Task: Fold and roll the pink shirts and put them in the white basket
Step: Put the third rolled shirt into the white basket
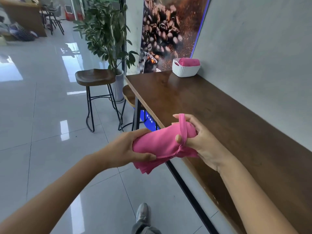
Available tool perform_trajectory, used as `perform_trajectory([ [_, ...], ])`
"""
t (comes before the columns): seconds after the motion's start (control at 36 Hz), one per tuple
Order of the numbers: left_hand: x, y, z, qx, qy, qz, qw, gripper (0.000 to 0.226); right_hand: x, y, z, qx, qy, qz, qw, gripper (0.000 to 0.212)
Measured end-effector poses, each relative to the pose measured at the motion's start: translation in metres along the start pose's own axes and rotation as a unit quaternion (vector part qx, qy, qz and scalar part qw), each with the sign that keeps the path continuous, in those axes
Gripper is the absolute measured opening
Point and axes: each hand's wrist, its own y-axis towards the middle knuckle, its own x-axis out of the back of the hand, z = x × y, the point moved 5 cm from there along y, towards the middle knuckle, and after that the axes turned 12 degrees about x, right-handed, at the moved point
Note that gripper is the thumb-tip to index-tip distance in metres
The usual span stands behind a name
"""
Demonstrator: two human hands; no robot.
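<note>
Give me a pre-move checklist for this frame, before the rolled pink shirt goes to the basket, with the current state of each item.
1. Left hand grips one end of the pink shirt: ok.
2. Right hand holds the other end, fingers hooked in a band of fabric: ok.
3. Roll tidy: not ok; loose layers hang below the left hand.
4. White basket within sight on the far end of the table: ok.
5. Room left in the basket: cannot tell; one rolled shirt already lies inside and rises above the rim.
6. Table surface between the hands and the basket free of things: ok.
</note>
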Motion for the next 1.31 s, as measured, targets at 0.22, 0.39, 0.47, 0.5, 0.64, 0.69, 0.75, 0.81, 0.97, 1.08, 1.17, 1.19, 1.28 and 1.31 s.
perform_trajectory([
  [0.22,0.044,0.085,-0.021,-0.040,0.115,0.047,0.991,0.049,0.037,0.082,-0.002,-0.008,-0.119,0.118,0.986,0.052],
  [0.39,0.059,0.163,-0.012,-0.013,0.195,0.062,0.979,0.056,0.066,0.145,-0.023,-0.023,-0.172,0.138,0.975,0.048],
  [0.47,0.064,0.201,-0.008,0.024,0.232,0.066,0.970,0.055,0.084,0.177,-0.039,-0.032,-0.193,0.114,0.974,0.052],
  [0.5,0.065,0.213,-0.007,0.035,0.248,0.068,0.966,0.056,0.090,0.187,-0.045,-0.030,-0.187,0.112,0.976,0.053],
  [0.64,0.072,0.267,0.002,0.078,0.291,0.058,0.952,0.058,0.119,0.225,-0.079,-0.008,-0.139,0.075,0.987,0.043],
  [0.69,0.073,0.286,0.009,0.087,0.291,0.040,0.952,0.056,0.132,0.240,-0.097,0.011,-0.108,0.026,0.994,0.034],
  [0.75,0.073,0.301,0.016,0.094,0.293,0.020,0.951,0.056,0.149,0.255,-0.121,0.015,-0.080,-0.049,0.995,0.020],
  [0.81,0.074,0.316,0.024,0.105,0.293,0.003,0.950,0.058,0.168,0.269,-0.146,0.008,-0.103,-0.128,0.986,0.010],
  [0.97,0.085,0.358,0.040,0.136,0.292,-0.038,0.946,0.055,0.229,0.274,-0.208,-0.057,-0.427,-0.212,0.877,0.041],
  [1.08,0.098,0.389,0.047,0.155,0.265,-0.062,0.950,0.059,0.245,0.268,-0.235,-0.149,-0.494,-0.245,0.821,0.061],
  [1.17,0.106,0.414,0.050,0.160,0.258,-0.078,0.950,0.061,0.237,0.263,-0.247,-0.170,-0.539,-0.226,0.794,0.064],
  [1.19,0.109,0.423,0.050,0.159,0.256,-0.082,0.950,0.060,0.235,0.261,-0.249,-0.168,-0.547,-0.224,0.789,0.064],
  [1.28,0.120,0.450,0.043,0.152,0.251,-0.089,0.952,0.053,0.234,0.259,-0.249,-0.171,-0.550,-0.230,0.785,0.062],
  [1.31,0.124,0.459,0.040,0.150,0.252,-0.088,0.952,0.052,0.235,0.259,-0.249,-0.172,-0.552,-0.231,0.782,0.062],
])
